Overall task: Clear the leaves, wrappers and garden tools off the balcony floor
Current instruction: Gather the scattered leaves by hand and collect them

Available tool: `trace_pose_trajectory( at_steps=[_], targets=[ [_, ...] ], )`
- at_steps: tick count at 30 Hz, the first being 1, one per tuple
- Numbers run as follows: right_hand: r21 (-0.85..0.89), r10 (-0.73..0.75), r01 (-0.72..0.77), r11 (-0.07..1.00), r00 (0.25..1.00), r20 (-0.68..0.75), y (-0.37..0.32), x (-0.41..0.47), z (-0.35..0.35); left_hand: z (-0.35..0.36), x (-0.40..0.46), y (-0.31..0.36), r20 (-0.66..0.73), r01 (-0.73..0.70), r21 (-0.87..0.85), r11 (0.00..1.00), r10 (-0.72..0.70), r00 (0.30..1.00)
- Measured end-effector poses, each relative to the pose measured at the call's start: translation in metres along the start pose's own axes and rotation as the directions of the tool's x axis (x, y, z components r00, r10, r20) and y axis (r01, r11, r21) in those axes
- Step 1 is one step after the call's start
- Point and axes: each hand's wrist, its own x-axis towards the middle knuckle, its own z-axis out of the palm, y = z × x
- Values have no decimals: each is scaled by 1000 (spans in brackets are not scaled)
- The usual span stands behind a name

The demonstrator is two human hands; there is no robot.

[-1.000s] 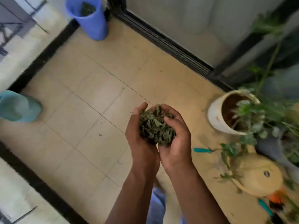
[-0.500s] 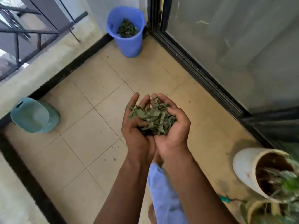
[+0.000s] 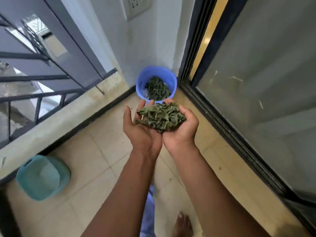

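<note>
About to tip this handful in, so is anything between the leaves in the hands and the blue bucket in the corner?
Nothing visible. The leaves lie in the cupped left hand and right hand, just short of the blue bucket. Its mouth is open and already holds leaves; only bare floor tiles lie between.

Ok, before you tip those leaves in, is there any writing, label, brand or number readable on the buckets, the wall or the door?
None can be read.
Blue bucket: no label or print showing.
Teal bucket: plain, no marking visible.
Wall socket plate: only pin holes, no lettering legible.
Sliding glass door: smudges and reflections, no sticker or text.
The leaves rest in both cupped hands, left and right.
</note>
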Motion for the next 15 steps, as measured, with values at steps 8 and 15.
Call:
trace_pose_trajectory(
  at_steps=[8, 15],
  targets=[
    [-40, -2, -7, 999, 976, -220, -6, 149, 60, 77, 138, 42, -47, 113, 92, 989, -109, 993],
    [-123, 82, -130, 984, 939, -333, -33, 203, 90, -22, 135, 2, -364, 455, 746, 486, -275, 890]
  ],
)
